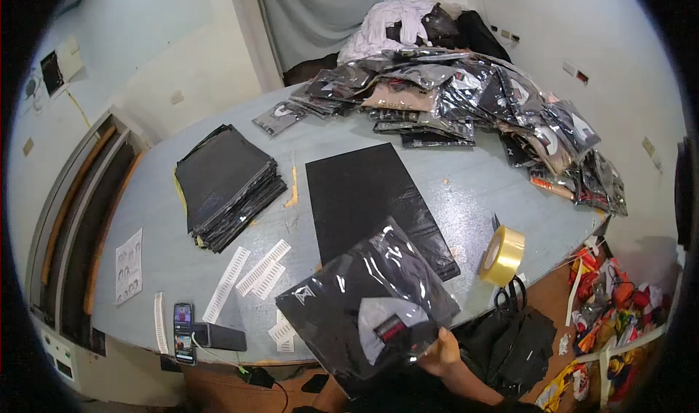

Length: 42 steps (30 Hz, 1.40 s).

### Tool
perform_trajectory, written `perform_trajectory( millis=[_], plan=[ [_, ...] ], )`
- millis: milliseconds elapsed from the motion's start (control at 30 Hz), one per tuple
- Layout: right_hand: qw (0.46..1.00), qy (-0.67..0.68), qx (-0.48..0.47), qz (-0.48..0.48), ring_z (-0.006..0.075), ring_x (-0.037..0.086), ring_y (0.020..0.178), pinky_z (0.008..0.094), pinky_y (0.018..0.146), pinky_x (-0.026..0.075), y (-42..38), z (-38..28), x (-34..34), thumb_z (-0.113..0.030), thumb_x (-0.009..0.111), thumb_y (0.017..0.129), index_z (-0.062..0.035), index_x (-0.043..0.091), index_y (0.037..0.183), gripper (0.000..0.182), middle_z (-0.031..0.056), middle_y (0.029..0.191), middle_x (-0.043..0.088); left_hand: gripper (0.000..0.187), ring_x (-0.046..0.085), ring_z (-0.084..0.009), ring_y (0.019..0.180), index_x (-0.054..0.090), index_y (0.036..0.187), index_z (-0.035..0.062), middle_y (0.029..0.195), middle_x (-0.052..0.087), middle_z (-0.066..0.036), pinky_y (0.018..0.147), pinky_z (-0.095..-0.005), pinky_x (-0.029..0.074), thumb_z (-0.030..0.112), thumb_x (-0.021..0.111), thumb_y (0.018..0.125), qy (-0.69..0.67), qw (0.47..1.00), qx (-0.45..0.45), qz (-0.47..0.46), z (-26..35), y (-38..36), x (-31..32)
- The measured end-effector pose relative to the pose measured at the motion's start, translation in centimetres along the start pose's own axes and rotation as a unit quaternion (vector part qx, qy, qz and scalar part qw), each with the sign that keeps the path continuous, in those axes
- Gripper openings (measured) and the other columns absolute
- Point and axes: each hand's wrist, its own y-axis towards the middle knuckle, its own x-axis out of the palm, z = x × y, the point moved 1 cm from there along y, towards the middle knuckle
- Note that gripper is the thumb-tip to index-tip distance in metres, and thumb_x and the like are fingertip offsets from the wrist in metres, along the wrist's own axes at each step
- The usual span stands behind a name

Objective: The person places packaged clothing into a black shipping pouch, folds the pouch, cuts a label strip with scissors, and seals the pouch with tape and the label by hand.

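My right hand (443, 355) grips the lower right edge of a clear-bagged dark garment (331, 307), thumb on top and the other fingers partly hidden beneath. The bag is tilted above the table's near edge; a grey panel with a dark, red-marked label shows through the plastic. A bit of skin shows below the bag, perhaps my left forearm; my left hand is hidden. Beyond the bag, and partly covered by it, a flat black sheet or bag (371, 194) lies on the table.
Bagged garments (408, 96) are heaped along the far side. A stack of black packets (226, 180) lies left. Label strips (226, 284), a phone (184, 333) and a black box (218, 337) are near the front. Tape (502, 256) and scissors (511, 293) sit at the right edge.
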Motion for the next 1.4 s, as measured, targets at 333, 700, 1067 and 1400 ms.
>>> perform_trajectory(
  millis=[333, 700, 1067, 1400],
  plan=[
    [0.976, -0.040, 0.175, 0.126, 0.0407, 0.044, 0.116, 0.0526, 0.103, 0.027, -4.8, -1.9, 2.0, -0.013, 0.045, 0.065, 0.0147, 0.033, 0.125, 0.067, 0.0291, 0.122, 0.046, 0.035, 0.048, -0.0188, 0.109, 0.051, 0.120, 0.0173, 0.120, 0.051, -0.001, 0.096, -0.0374, 0.036, 0.032, 0.046, 0.089, 0.305, 0.941, 0.135, 0.055, 1.0, -3.6, -3.9],
    [0.977, 0.206, 0.050, 0.031, 0.0441, 0.037, 0.121, 0.0578, 0.101, 0.027, -6.3, -4.8, 1.9, -0.014, 0.044, 0.062, 0.0132, 0.020, 0.132, 0.078, 0.0321, 0.132, 0.033, 0.030, 0.053, -0.0163, 0.103, 0.057, 0.114, 0.0202, 0.114, 0.056, 0.004, 0.093, -0.0359, 0.039, 0.030, 0.051, 0.087, 0.580, 0.763, 0.268, 0.098, 4.2, 0.6, 3.5],
    [0.967, 0.251, 0.006, -0.032, 0.0444, 0.044, 0.115, 0.0624, 0.094, 0.033, -5.2, -6.2, 3.2, -0.017, 0.042, 0.067, 0.0113, 0.023, 0.130, 0.072, 0.0314, 0.128, 0.039, 0.034, 0.047, -0.0174, 0.112, 0.050, 0.120, 0.0181, 0.124, 0.049, -0.001, 0.094, -0.0364, 0.034, 0.028, 0.045, 0.088, 0.613, 0.777, 0.137, 0.037, 8.0, 2.0, 3.9],
    [0.965, 0.261, 0.022, -0.022, 0.0421, 0.045, 0.115, 0.0605, 0.095, 0.033, -5.6, -7.0, 5.2, -0.013, 0.041, 0.068, 0.0089, 0.028, 0.129, 0.066, 0.0291, 0.125, 0.043, 0.028, 0.045, -0.0195, 0.113, 0.054, 0.110, 0.0117, 0.130, 0.045, -0.002, 0.087, -0.0378, 0.036, 0.025, 0.046, 0.086, 0.555, 0.807, 0.189, 0.065, 5.6, 2.1, 3.9]
  ],
)
